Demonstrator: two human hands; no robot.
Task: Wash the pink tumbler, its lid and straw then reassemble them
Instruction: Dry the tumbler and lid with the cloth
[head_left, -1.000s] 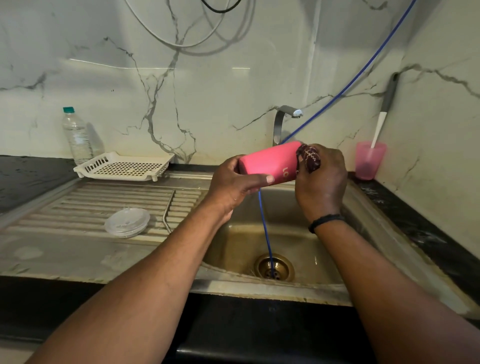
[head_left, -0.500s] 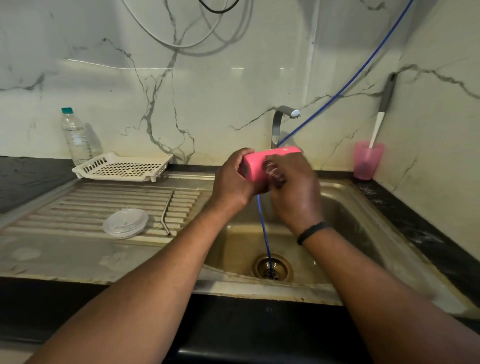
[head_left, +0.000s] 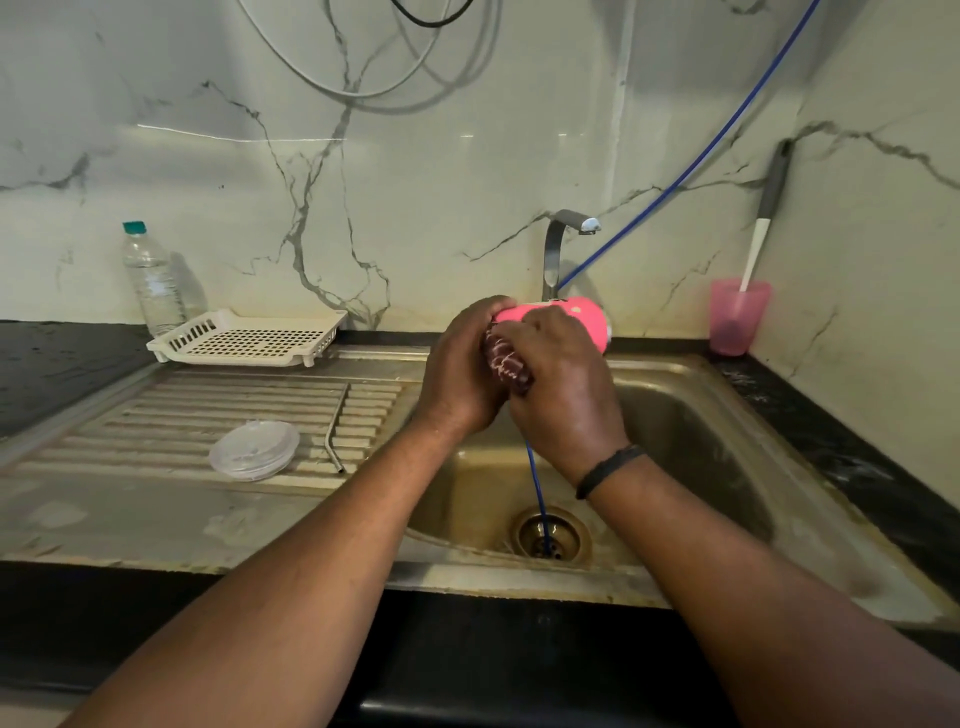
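Nearest, two bare forearms reach forward over the steel sink (head_left: 691, 415), above its drain (head_left: 550, 535), where a blue hose (head_left: 535, 478) runs down. On the ribbed drainboard to the left lie the clear lid (head_left: 254, 449) and, just right of it, the bent metal straw (head_left: 335, 421), apart from both hands. Above the basin, the left hand (head_left: 462, 369) curls round the near-left end of the pink tumbler (head_left: 566, 319), which lies on its side, glossy, pointing far-right. The right hand (head_left: 566, 389) grips a dark maroon scrubber (head_left: 506, 364) with pale marks, pressed against the tumbler's left end between the two hands. Behind stand the tap (head_left: 558, 244), a white basket (head_left: 249, 338), a water bottle (head_left: 150, 280) and a pink cup (head_left: 737, 317).
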